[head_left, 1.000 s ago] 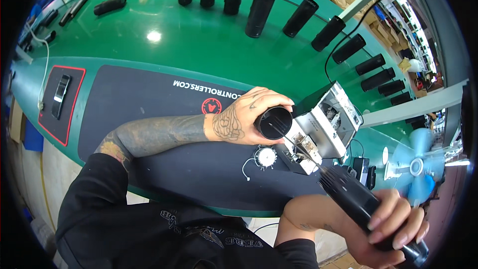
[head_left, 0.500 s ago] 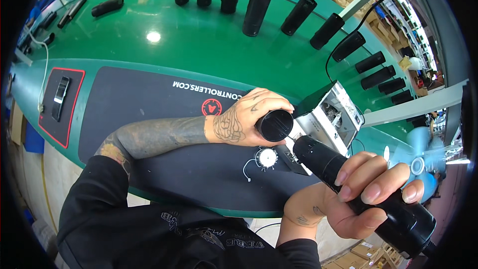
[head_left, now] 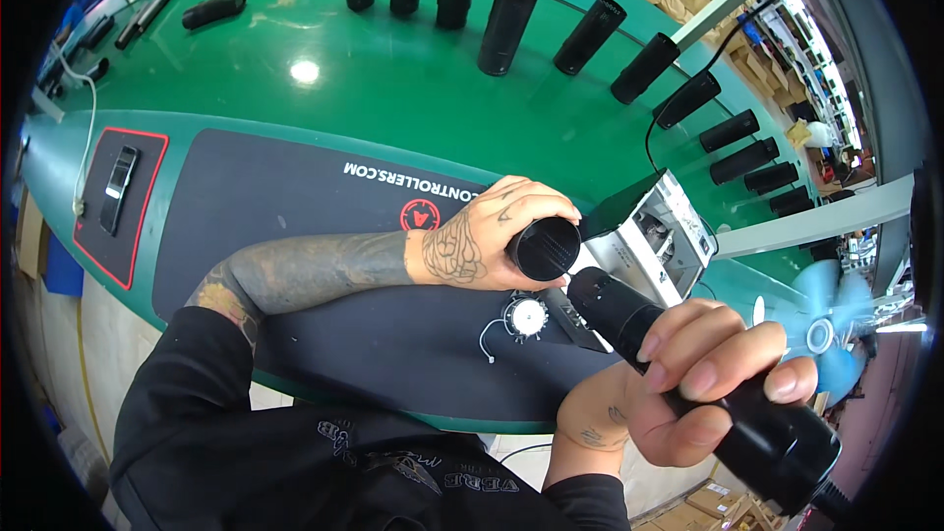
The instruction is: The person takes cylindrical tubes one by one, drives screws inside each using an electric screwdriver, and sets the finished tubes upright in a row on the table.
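My left hand [head_left: 472,236] is wrapped round a black cylindrical tube [head_left: 545,249], its open round end turned toward me. In my right hand [head_left: 713,374] is a black corded electric screwdriver [head_left: 618,310], tilted with its nose up and left. The driver's tip comes close to the tube's lower right rim; whether it touches cannot be made out. Just behind the tip stands a silver and black screw feeder [head_left: 661,236]. On the mat below the tube lies a small round part [head_left: 526,316] with a white face and a short white wire.
Several black tubes [head_left: 506,28] stand in a curved row along the back and right of the green table [head_left: 295,29]. A dark mat [head_left: 265,177] lies under my arms. At the left a phone [head_left: 120,189] rests on a red-edged pad. A blue fan [head_left: 824,332] is at the right.
My right hand has moved the electric screwdriver slightly left, its nose nearer the tube. The left hand and the tube have stayed nearly still.
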A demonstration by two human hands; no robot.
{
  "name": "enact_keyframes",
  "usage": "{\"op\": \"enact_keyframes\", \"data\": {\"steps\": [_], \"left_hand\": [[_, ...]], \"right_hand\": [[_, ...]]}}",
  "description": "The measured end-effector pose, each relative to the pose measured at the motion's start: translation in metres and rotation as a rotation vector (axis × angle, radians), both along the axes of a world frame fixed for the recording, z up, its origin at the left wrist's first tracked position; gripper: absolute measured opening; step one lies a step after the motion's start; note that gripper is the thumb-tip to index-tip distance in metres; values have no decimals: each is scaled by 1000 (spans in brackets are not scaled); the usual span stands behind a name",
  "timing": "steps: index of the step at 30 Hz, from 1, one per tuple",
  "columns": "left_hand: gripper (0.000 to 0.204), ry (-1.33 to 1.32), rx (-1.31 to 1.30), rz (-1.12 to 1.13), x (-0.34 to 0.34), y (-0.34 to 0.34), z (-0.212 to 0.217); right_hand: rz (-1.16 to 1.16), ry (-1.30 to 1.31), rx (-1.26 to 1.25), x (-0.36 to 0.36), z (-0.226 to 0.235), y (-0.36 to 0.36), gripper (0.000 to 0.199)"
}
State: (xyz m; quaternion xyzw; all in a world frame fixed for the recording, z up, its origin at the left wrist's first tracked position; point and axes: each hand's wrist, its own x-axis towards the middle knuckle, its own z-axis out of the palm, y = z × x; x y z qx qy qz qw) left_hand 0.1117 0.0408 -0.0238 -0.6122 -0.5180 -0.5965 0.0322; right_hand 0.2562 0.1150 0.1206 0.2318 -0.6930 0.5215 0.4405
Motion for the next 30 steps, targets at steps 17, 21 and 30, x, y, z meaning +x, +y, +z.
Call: {"op": "enact_keyframes", "data": {"steps": [17,21,30], "left_hand": [[41,626,-847,366,-81,-37,44],[41,530,-1188,664,-187,-87,20],[84,-373,-535,928,-322,8,13]], "right_hand": [[-8,426,-321,51,45,-2,22],[280,293,-261,115,59,33,31],[186,209,-387,86,94,-28,43]]}}
